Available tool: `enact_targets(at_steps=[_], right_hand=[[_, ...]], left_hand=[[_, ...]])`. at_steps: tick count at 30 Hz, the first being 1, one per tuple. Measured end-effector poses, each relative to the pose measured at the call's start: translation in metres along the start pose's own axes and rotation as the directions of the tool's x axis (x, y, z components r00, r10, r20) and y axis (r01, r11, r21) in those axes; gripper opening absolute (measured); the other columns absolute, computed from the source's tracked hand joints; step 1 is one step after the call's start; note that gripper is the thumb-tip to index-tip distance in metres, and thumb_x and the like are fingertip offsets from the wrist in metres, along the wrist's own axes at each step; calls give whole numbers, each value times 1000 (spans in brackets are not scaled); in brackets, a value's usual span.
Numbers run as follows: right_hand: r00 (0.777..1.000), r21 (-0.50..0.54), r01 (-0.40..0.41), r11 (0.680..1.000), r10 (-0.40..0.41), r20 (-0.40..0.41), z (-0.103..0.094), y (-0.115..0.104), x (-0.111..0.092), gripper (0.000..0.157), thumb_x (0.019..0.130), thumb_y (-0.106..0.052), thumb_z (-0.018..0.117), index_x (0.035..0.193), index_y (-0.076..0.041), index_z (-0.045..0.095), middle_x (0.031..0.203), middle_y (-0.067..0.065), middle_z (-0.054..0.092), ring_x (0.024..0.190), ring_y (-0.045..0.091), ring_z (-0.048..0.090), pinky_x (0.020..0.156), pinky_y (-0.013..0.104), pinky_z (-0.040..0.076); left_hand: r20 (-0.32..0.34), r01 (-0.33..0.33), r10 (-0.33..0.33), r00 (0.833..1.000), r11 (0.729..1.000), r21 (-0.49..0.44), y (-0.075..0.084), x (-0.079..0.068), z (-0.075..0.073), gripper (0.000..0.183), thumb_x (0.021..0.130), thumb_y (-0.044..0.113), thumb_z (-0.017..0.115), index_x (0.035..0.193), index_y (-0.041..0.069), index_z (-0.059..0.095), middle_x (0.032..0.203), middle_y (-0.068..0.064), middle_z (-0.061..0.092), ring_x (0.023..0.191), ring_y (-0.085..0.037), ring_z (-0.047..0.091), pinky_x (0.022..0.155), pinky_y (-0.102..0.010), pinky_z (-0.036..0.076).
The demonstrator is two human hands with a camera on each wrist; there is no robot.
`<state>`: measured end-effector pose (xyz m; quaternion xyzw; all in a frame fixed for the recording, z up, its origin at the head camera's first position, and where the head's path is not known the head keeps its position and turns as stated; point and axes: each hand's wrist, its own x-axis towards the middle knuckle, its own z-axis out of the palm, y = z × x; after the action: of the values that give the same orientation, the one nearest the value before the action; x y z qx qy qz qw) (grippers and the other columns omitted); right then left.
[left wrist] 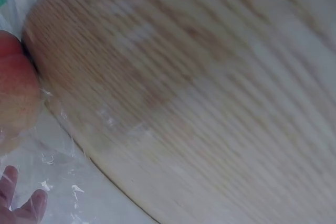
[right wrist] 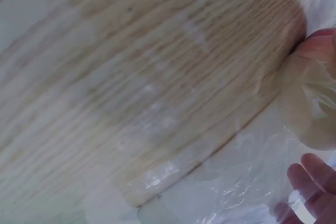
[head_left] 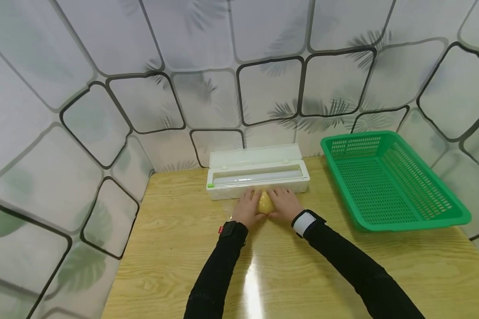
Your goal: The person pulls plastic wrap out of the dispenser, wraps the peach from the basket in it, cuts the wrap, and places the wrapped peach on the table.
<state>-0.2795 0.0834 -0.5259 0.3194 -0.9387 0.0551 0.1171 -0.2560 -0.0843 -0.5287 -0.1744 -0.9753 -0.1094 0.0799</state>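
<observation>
A round yellow and red fruit, seemingly a peach, sits on the table between my two hands, just in front of the white cling film box. My left hand curls round its left side; my right hand curls round the right, thumbs close together at the near side. Clear cling film lies wrinkled about the peach in the left wrist view. Some fingers of the right hand show below the film-covered peach in the right wrist view.
The white cling film box stands against the wall with its lid up and a roll inside. At the right, a green plastic basket rests on the wooden table. Patterned cloth walls close off the back and sides.
</observation>
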Motion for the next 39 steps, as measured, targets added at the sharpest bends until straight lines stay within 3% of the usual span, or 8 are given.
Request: enact_targets(at_steps=[14,21,25,30,31,36,38,39], right_hand=[[998,88,-38,995,42,-38,-9,20,-9,82,57,-46,78,119,-3,45,114,19,48,106,35,43,89,50,32],[994,152,-9,988,25,-104,-17,27,-10,82,61,-53,72,119,0,47,112,19,49,103,35,46,87,51,35],[995,165,-17,986,34,-98,-23,27,-7,75,63,-50,72,115,-2,50,109,16,51,101,33,47,85,49,36],[999,185,-5,983,13,-40,-29,19,-5,61,65,-39,75,109,-2,54,104,13,52,96,29,49,82,46,39],[1000,188,-1,982,6,-24,-30,17,-5,60,65,-38,75,108,-2,54,102,12,52,95,29,49,81,45,39],[1000,189,12,982,-16,18,-30,6,-7,51,67,-33,75,105,-4,56,99,9,52,92,26,49,78,43,40],[1000,186,14,982,-18,19,-30,2,-9,47,67,-30,75,103,-5,56,98,8,52,91,24,49,77,42,40],[1000,185,15,983,-20,23,-30,1,-10,46,67,-29,75,102,-5,57,98,8,52,91,24,50,77,42,39]], left_hand=[[-23,19,-19,1000,1000,18,-14,-1,-7,77,68,51,69,127,10,40,127,-12,40,115,-27,38,88,-43,38],[-209,42,-49,977,999,-34,-40,-7,-29,58,82,45,58,118,0,47,113,-16,47,105,-29,45,87,-40,39],[-308,150,-173,936,984,-96,-67,-10,-47,49,82,33,62,112,-4,48,103,-18,47,93,-31,47,79,-37,42],[-225,287,-342,913,927,-242,-103,-11,-57,58,82,38,60,119,-4,44,117,-20,43,104,-32,46,82,-40,42],[-202,289,-342,918,924,-252,-109,-11,-56,61,82,40,59,122,-3,43,121,-19,42,108,-32,44,84,-41,41],[-162,306,-341,926,929,-208,-165,3,6,86,74,58,54,135,2,30,138,-17,28,121,-32,33,90,-41,36],[-144,314,-351,925,922,-227,-169,3,13,89,73,60,54,135,1,30,136,-20,31,120,-35,33,90,-42,36],[-101,330,-363,926,911,-247,-159,0,1,87,74,56,57,134,-2,32,133,-23,34,116,-38,37,88,-46,37]])
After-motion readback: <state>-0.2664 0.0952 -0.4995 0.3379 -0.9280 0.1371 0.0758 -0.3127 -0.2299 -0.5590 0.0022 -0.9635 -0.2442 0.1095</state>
